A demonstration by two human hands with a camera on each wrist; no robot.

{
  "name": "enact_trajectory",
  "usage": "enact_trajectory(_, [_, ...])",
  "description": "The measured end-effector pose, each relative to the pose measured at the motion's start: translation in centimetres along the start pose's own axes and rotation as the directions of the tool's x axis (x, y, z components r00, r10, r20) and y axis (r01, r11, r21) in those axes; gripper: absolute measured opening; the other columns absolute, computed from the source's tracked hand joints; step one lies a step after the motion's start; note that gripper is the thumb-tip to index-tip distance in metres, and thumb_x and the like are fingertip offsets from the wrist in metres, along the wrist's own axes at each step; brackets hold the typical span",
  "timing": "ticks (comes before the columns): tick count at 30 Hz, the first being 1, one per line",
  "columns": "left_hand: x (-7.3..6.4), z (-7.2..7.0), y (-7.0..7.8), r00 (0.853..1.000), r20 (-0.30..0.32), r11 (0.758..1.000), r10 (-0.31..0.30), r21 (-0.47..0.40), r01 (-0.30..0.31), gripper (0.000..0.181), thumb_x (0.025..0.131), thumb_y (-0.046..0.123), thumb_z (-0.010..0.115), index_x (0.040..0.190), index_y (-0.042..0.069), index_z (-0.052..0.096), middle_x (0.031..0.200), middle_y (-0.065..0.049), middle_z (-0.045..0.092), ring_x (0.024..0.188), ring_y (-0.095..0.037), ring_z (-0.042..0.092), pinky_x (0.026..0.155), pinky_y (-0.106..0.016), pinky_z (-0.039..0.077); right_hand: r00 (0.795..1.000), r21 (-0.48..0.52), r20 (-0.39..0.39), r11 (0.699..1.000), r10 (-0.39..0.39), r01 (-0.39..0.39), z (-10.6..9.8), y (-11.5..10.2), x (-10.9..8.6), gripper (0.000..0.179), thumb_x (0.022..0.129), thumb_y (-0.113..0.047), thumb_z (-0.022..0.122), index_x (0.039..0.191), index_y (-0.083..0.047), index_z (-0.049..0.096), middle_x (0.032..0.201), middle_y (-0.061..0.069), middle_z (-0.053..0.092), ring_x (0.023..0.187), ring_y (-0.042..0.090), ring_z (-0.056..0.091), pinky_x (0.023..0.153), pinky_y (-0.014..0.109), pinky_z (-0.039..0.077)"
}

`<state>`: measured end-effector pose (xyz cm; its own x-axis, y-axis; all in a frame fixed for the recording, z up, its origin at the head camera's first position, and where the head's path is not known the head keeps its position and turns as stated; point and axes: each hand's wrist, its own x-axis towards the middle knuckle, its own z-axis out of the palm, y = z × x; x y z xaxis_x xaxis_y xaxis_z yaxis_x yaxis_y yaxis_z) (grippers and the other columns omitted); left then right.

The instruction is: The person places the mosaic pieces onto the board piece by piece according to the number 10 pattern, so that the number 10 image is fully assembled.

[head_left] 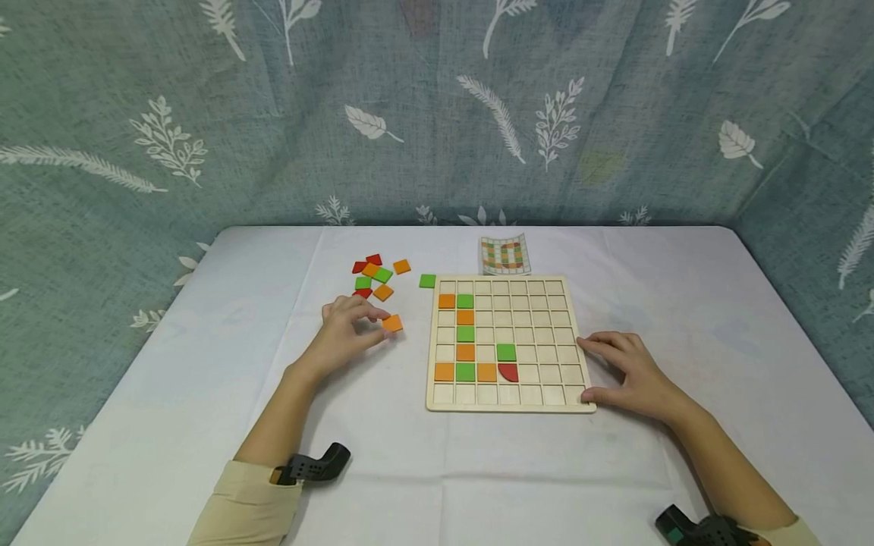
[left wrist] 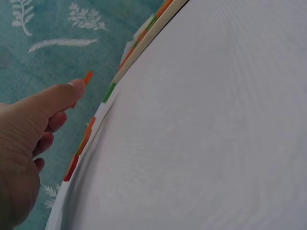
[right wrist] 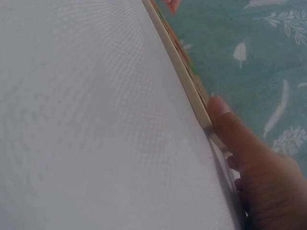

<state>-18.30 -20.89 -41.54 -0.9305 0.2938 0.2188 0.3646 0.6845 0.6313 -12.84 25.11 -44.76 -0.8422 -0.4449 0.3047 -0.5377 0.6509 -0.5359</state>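
While the right hand (head_left: 631, 379) touches the board (head_left: 508, 408), fingers wide, the left hand (head_left: 341, 330) pinches an orange tile (head_left: 394, 324). Tile-laying seems underway, probably needing careful alignment next.

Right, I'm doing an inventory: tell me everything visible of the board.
The board is pale and wood-like, with rounded corners and a grid of cells. It lies flat on the white cloth, holding orange squares, green squares and one curved red piece. The right hand touches its right edge.
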Motion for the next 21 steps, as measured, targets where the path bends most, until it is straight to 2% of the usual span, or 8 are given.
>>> enact_trajectory(8, [0.1, 1.0, 2.1, 0.998, 0.054, 0.999, 0.043, -0.008, -0.042, 0.021, 0.079, 0.021, 0.075, 0.099, 0.014, 0.072, 0.088, 0.003, 0.054, 0.1, -0.016, 0.042, 0.095, -0.047, 0.013, 1.0, 0.003, -0.002, 1.0, -0.001, 0.001, 0.1, 0.0, -0.2, 0.076, 0.064, -0.032, 0.086, 0.129, -0.006, 0.057, 0.123, 0.011, 0.053, 0.108, 0.023, 0.037, 0.084, 0.041, 0.03])
enact_trajectory(21, [0.9, 2.6, 4.8, 0.986, 0.071, 0.989, 0.15, -0.028, -0.149, 0.024, 0.078, 0.024, 0.078, 0.1, 0.014, 0.072, 0.089, -0.002, 0.056, 0.101, -0.017, 0.042, 0.093, -0.048, 0.015, 1.0, 0.002, 0.003, 1.0, 0.003, -0.003, 0.1, 0.3, 0.0, 0.077, 0.065, -0.032, 0.085, 0.13, -0.005, 0.056, 0.124, 0.013, 0.052, 0.109, 0.026, 0.037, 0.084, 0.043, 0.03])
